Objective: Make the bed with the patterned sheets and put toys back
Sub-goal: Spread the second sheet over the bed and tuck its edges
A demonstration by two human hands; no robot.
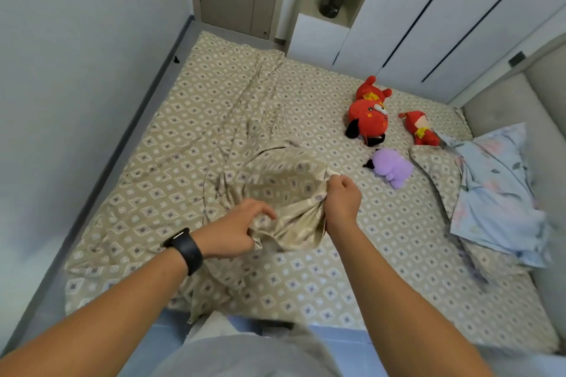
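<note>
both my hands bunching up the sheet (284, 193); right hand (341, 203) fisted on it, left hand (235, 231) pinching; toys (367, 119) off past my right

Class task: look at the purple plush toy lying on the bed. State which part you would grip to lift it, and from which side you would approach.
Grip the purple plush toy round its rounded body, coming from above. It lies flat on the patterned sheet with open sheet around it. The small dark bit at its left end looks too slight to hold. Both hands, left hand and right hand, currently grip bunched sheet.
</note>
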